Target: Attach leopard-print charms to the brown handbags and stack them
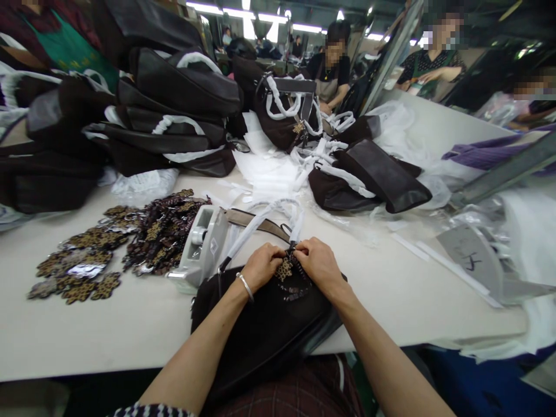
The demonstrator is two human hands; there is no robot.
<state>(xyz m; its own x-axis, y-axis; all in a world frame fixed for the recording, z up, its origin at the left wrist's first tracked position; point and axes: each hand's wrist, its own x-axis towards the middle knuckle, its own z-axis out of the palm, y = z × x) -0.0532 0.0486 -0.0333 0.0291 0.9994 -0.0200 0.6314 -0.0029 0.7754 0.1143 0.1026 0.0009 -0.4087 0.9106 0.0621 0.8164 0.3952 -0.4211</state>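
Note:
A dark brown handbag (260, 324) lies at the table's front edge, partly over my lap. Its handles (260, 217) are wrapped in white and stand up behind my hands. My left hand (263, 265) and my right hand (319, 263) meet at the base of one handle, fingers pinched. Between them a leopard-print flower charm (284, 270) with dark braided strands hangs against the bag. Both hands seem to grip the charm's cord at the handle ring; the exact hold is hidden by the fingers.
Leopard-print flower pieces (80, 260) and a heap of dark braided charms (158, 231) lie left, beside a grey tape dispenser (204, 243). Stacked handbags (174, 116) rise behind. More bags (369, 174) lie at the back right, near a grey board (471, 255). Co-workers stand beyond.

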